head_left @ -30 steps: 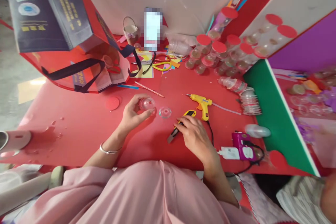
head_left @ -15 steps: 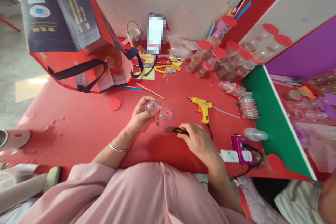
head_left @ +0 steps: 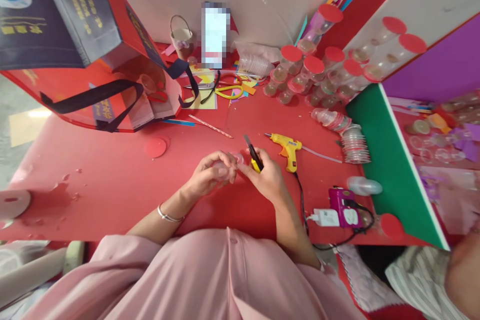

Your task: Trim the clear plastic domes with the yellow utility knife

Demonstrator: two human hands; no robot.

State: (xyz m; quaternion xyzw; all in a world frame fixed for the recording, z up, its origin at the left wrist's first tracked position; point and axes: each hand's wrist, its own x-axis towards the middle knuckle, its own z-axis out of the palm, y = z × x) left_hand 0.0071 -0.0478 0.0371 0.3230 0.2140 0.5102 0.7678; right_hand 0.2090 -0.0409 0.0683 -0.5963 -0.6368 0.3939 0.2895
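Note:
My left hand (head_left: 210, 174) is closed around a small clear plastic cup (head_left: 222, 171), mostly hidden by the fingers. In my right hand (head_left: 265, 176) is a yellow and black utility knife (head_left: 255, 156), its blade pointing up and away from me. The right fingertips meet the left ones close to the cup. Just behind them lies a clear round plastic piece (head_left: 237, 158), partly covered by the hands. A yellow hot glue gun (head_left: 287, 150) rests on the red table (head_left: 123, 185) to the right of my right hand.
Lidded clear containers (head_left: 313, 72) crowd the back right. Stacked clear cups (head_left: 355, 144) stand by a green divider (head_left: 393, 170). A large bag (head_left: 101, 95) occupies the left, scissors (head_left: 229, 91) and a phone (head_left: 215, 35) the back. A purple power box (head_left: 343, 205) with a cable sits front right.
My right hand has moved up and left to meet my left hand, and the knife has swung from pointing left to pointing upward. My left hand has lowered slightly and turned over the cup.

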